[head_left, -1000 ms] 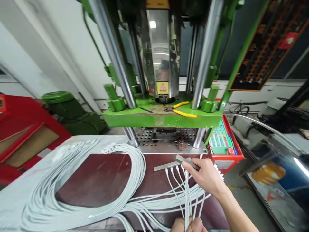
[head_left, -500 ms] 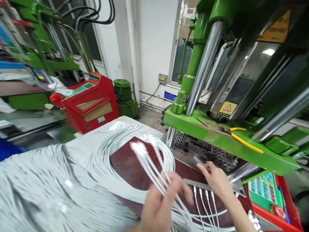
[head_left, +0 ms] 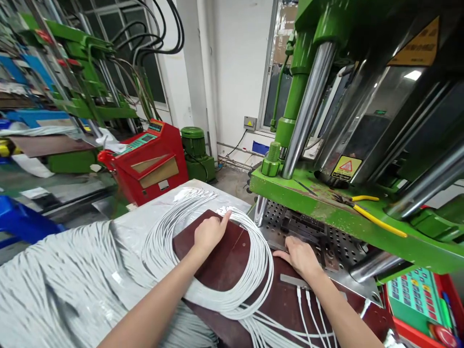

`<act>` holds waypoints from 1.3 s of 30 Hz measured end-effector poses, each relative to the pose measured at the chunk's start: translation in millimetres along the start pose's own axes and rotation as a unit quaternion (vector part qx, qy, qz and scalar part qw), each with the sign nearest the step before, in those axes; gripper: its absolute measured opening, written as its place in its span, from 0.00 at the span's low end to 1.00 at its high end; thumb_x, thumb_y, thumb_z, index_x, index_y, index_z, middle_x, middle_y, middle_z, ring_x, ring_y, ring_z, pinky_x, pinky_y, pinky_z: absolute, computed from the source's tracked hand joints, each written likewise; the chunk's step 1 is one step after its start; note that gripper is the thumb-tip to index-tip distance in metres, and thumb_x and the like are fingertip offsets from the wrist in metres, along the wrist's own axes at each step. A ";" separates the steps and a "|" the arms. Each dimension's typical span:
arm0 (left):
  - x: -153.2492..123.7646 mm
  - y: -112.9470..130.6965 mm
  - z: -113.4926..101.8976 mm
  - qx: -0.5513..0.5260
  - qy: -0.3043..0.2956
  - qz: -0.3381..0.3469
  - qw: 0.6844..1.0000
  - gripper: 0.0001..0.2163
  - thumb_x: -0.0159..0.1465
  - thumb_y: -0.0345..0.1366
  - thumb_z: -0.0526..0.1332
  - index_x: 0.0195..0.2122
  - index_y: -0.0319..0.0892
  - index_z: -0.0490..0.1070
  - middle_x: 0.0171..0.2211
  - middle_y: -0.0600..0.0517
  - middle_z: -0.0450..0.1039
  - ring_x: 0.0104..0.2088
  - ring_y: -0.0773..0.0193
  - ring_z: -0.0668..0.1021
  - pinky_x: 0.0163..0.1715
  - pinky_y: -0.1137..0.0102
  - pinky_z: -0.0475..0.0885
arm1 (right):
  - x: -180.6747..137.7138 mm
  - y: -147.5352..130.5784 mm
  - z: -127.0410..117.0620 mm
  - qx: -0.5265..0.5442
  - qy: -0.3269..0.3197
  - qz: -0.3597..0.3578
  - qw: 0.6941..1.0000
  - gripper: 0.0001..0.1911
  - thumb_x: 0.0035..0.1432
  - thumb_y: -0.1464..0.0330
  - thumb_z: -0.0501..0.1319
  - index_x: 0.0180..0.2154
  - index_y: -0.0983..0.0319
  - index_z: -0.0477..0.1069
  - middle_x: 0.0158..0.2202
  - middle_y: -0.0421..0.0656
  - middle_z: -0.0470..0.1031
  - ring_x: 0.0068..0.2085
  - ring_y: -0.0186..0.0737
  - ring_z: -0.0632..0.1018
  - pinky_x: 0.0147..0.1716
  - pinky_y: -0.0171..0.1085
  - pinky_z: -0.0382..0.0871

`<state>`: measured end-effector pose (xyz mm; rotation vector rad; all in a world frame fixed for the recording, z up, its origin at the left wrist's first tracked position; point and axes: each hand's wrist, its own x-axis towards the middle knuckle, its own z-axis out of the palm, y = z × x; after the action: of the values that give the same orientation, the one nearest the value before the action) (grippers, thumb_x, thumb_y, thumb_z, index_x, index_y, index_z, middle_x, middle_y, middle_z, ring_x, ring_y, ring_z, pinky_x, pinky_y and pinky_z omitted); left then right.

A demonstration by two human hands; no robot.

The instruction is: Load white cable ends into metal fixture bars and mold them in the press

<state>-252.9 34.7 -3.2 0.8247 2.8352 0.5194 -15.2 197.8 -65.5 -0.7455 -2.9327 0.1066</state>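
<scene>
My left hand (head_left: 208, 232) rests loosely curled on the white cable coil (head_left: 253, 270), forefinger touching its far end, gripping nothing. Right of the coil, my right hand (head_left: 299, 253) lies flat, open, against the perforated plate (head_left: 326, 239) beneath the green press (head_left: 326, 203).
</scene>
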 end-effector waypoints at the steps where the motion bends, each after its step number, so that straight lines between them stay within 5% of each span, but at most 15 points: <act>1: -6.7 7.2 -2.8 -0.004 0.008 0.017 1.000 0.31 0.62 0.61 0.37 0.19 0.40 0.60 0.26 0.41 0.70 0.35 0.48 0.74 0.33 0.63 0.61 | 0.2 0.2 0.4 0.004 0.001 0.003 1.000 0.32 0.58 0.45 0.45 0.35 0.68 0.67 0.36 0.49 0.69 0.39 0.43 0.72 0.36 0.39 0.58; 7: -70.9 54.4 -4.4 -0.118 -0.057 0.144 0.981 0.28 0.64 0.59 0.42 0.21 0.39 0.58 0.17 0.53 0.59 0.22 0.67 0.65 0.26 0.71 0.54 | -5.0 3.7 -9.5 0.040 -0.005 0.032 0.999 0.37 0.55 0.41 0.43 0.37 0.69 0.68 0.39 0.49 0.69 0.44 0.45 0.70 0.40 0.38 0.59; 10: -120.0 69.4 1.3 -0.210 -0.206 0.201 0.934 0.26 0.64 0.58 0.45 0.22 0.39 0.58 0.18 0.54 0.57 0.20 0.70 0.61 0.23 0.72 0.53 | -19.0 10.4 -26.4 0.075 0.011 0.074 0.994 0.34 0.60 0.44 0.40 0.39 0.66 0.66 0.42 0.46 0.68 0.46 0.40 0.67 0.45 0.37 0.58; 13: -168.4 76.4 5.7 -0.157 -0.367 0.259 0.879 0.25 0.64 0.57 0.44 0.24 0.39 0.60 0.20 0.54 0.61 0.23 0.69 0.63 0.25 0.72 0.55 | -46.6 18.2 -45.3 0.122 -0.007 0.096 0.988 0.28 0.64 0.48 0.40 0.38 0.62 0.67 0.39 0.40 0.69 0.42 0.33 0.68 0.41 0.34 0.58; 15: -192.2 78.3 11.2 -0.113 -0.406 0.301 0.855 0.23 0.65 0.55 0.45 0.28 0.41 0.64 0.26 0.53 0.68 0.28 0.67 0.68 0.29 0.72 0.56 | -69.3 24.1 -53.6 0.151 -0.039 0.084 0.984 0.25 0.65 0.51 0.43 0.37 0.60 0.69 0.38 0.38 0.69 0.40 0.31 0.69 0.39 0.33 0.59; 22: -211.3 84.8 36.2 -0.078 -0.405 0.308 0.857 0.19 0.66 0.50 0.45 0.28 0.40 0.62 0.29 0.52 0.70 0.31 0.65 0.69 0.32 0.70 0.58 | -112.0 36.3 -46.2 0.183 -0.089 0.048 0.978 0.13 0.63 0.67 0.52 0.47 0.59 0.69 0.45 0.41 0.67 0.47 0.35 0.65 0.50 0.37 0.58; 28: -205.0 86.9 47.2 -0.233 -0.395 0.215 0.862 0.19 0.65 0.51 0.48 0.33 0.39 0.66 0.28 0.52 0.67 0.28 0.69 0.67 0.29 0.73 0.62 | -113.1 37.2 -41.8 0.191 -0.081 0.060 0.976 0.10 0.62 0.68 0.51 0.42 0.65 0.66 0.43 0.44 0.67 0.47 0.38 0.65 0.49 0.39 0.58; 33: -205.8 86.4 61.6 -0.340 -0.371 0.132 0.854 0.23 0.63 0.54 0.51 0.46 0.38 0.60 0.37 0.48 0.67 0.34 0.67 0.70 0.35 0.71 0.68 | -123.1 49.9 -61.6 0.215 -0.067 0.104 0.969 0.13 0.65 0.63 0.46 0.46 0.62 0.61 0.43 0.41 0.70 0.43 0.36 0.71 0.44 0.38 0.61; 39: -224.7 119.7 80.7 -0.361 -0.442 0.157 0.806 0.27 0.59 0.50 0.59 0.52 0.38 0.55 0.42 0.47 0.68 0.39 0.66 0.72 0.41 0.71 0.68 | -136.2 73.5 -96.2 0.261 0.013 0.162 0.952 0.15 0.66 0.60 0.46 0.51 0.53 0.62 0.51 0.33 0.67 0.50 0.29 0.69 0.50 0.32 0.59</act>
<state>13.2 30.5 -25.4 0.9940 1.4778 0.8770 150.5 200.7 10.3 -1.0951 -2.5363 0.8508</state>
